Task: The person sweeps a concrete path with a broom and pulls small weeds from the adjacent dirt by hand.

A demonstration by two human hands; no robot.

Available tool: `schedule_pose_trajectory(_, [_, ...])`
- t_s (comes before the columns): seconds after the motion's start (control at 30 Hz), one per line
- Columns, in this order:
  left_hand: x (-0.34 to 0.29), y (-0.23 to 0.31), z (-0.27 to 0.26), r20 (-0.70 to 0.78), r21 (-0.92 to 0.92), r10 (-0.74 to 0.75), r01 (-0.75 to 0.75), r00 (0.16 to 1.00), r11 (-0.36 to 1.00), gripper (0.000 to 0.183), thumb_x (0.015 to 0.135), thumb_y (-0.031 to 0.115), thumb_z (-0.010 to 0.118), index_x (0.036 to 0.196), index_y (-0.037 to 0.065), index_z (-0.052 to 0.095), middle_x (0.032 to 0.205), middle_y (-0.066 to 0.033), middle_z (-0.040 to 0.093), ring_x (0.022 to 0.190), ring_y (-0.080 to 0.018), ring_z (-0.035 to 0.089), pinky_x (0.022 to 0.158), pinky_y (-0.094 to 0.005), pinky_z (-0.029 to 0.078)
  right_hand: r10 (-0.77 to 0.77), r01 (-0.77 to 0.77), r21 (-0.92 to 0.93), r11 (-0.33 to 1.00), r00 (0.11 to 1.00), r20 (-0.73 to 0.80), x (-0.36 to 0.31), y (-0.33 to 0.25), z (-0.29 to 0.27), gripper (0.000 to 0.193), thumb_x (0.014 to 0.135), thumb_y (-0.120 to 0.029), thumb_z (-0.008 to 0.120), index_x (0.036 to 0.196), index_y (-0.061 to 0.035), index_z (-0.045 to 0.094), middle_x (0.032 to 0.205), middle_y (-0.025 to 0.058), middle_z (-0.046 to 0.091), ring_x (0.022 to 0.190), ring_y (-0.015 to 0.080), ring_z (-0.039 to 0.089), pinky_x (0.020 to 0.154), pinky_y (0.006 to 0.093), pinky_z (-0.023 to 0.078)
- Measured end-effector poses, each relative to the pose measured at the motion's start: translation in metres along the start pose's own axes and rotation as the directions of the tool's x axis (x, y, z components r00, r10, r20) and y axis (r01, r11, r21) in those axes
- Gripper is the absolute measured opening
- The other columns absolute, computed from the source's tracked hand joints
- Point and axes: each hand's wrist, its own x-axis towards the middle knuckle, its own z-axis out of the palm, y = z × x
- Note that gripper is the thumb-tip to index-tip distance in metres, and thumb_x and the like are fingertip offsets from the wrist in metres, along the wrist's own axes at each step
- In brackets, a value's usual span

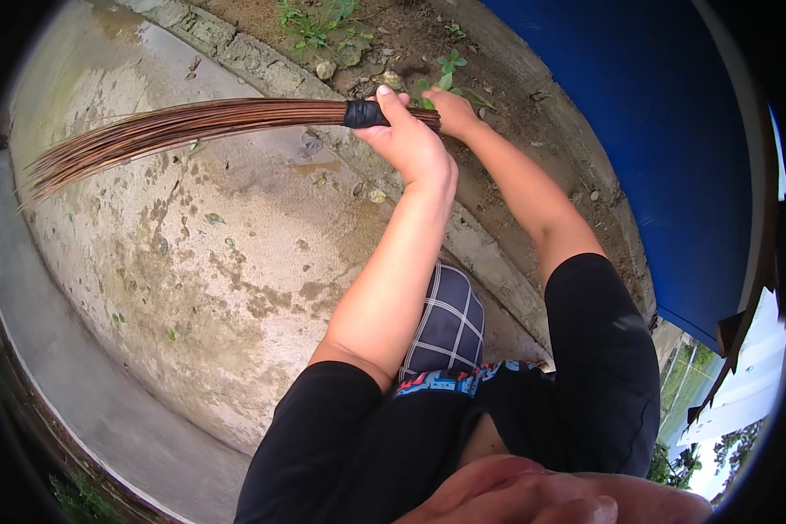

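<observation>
A stick broom [227, 115] of thin brown ribs, bound with a black band, lies level in my left hand [410, 144]. My fingers wrap round it at the band, with the thumb along the top. Its bristles point left over the concrete, and its short butt end points right. Just beyond that butt, my right hand [453, 112] reaches down to the soil strip. Its fingers are bent at the base of a small leafy weed [450, 70] and seem closed on it; the broom and my left hand partly hide them.
Damp, stained concrete [227, 227] with scattered leaves spreads to the left. A low concrete edging [275, 65] divides it from the soil strip [498, 188]. Another green weed [314, 22] grows farther off near small stones. A blue wall [646, 148] rises on the right.
</observation>
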Motion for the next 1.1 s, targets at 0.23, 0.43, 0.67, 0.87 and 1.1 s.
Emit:
schedule_pose_trajectory(0.23, [0.020, 0.024, -0.005, -0.060, -0.019, 0.014, -0.015, 0.998, 1.000, 0.024, 0.093, 0.020, 0.053, 0.105, 0.006, 0.038, 0.098, -0.0035, 0.047, 0.085, -0.0123, 0.050, 0.079, -0.0275, 0.042, 0.409, -0.394, -0.153, 0.906, 0.908, 0.085, 0.080, 0.002, 0.002, 0.067, 0.084, 0.000, 0.038, 0.145, -0.0231, 0.027, 0.155, 0.0082, 0.006, 0.117, 0.0323, 0.052, 0.093, 0.0436, 0.045])
schedule_pose_trajectory(0.43, [0.030, 0.028, -0.011, -0.048, 0.029, 0.026, -0.024, 0.999, 0.999, 0.025, 0.093, 0.020, 0.053, 0.108, 0.006, 0.038, 0.100, -0.0043, 0.048, 0.088, -0.0134, 0.052, 0.082, -0.0284, 0.043, 0.575, -0.538, -0.239, 0.809, 0.808, 0.128, 0.089, 0.026, 0.005, 0.050, 0.090, -0.007, 0.036, 0.140, -0.0122, 0.037, 0.145, 0.0152, 0.031, 0.119, 0.0303, 0.051, 0.092, 0.0433, 0.046])
schedule_pose_trajectory(0.67, [0.036, 0.020, -0.015, -0.049, -0.014, 0.021, -0.022, 0.999, 1.000, 0.024, 0.093, 0.019, 0.054, 0.107, 0.008, 0.037, 0.098, -0.0029, 0.048, 0.086, -0.0122, 0.050, 0.080, -0.0285, 0.042, 0.223, -0.240, -0.158, 0.958, 0.968, -0.117, 0.061, -0.015, 0.023, 0.025, 0.085, -0.011, 0.045, 0.106, -0.0036, 0.056, 0.109, 0.0171, 0.059, 0.102, 0.0334, 0.058, 0.084, 0.0431, 0.049])
schedule_pose_trajectory(0.87, [0.032, 0.014, -0.013, -0.033, 0.046, 0.022, -0.020, 0.999, 0.999, 0.022, 0.094, 0.019, 0.054, 0.105, 0.009, 0.038, 0.095, -0.0021, 0.048, 0.084, -0.0122, 0.050, 0.079, -0.0296, 0.042, 0.668, -0.670, 0.020, 0.742, 0.738, -0.088, 0.024, 0.042, 0.002, 0.039, 0.085, -0.008, 0.043, 0.124, -0.0095, 0.046, 0.120, 0.0175, 0.055, 0.106, 0.0337, 0.058, 0.080, 0.0434, 0.050])
schedule_pose_trajectory(1.1, [0.025, 0.008, -0.008, 0.017, 0.045, 0.001, -0.001, 1.000, 0.999, 0.026, 0.094, 0.022, 0.053, 0.108, 0.007, 0.036, 0.098, -0.0037, 0.048, 0.087, -0.0127, 0.050, 0.081, -0.0302, 0.042, 0.776, -0.731, -0.264, 0.629, 0.612, 0.154, -0.035, 0.126, 0.020, 0.039, 0.088, -0.012, 0.041, 0.124, -0.0080, 0.055, 0.126, 0.0142, 0.056, 0.108, 0.0309, 0.058, 0.085, 0.0424, 0.050])
